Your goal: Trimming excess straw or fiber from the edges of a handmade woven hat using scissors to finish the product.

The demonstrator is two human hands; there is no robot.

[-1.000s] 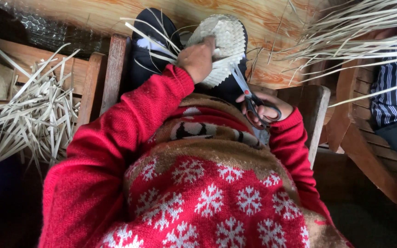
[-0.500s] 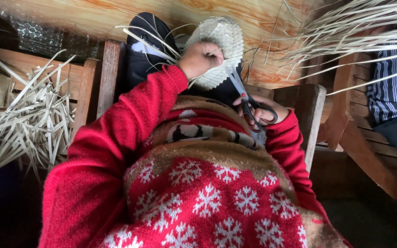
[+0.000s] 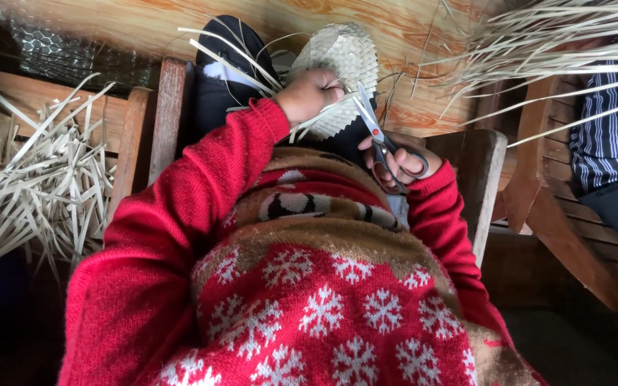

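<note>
- The left hand (image 3: 312, 93) is gripping the woven straw piece (image 3: 341, 71) on the lap.
- The right hand (image 3: 398, 159) is holding scissors (image 3: 375, 132), their blades meeting the piece's lower edge.
- Loose strips (image 3: 44, 179) are crowding the left side.

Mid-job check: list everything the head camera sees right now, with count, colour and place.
woven piece: one, pale straw, top centre, at the left hand
scissors: one, dark handles, in the right hand, blades on the weave
loose strips: a pile, pale, left
long strips: a bundle, pale, upper right
wooden chair: one, brown, beneath
striped cloth: blue-white, right edge
left hand: red sleeve, gripping the weave
right hand: in the scissor loops
</note>
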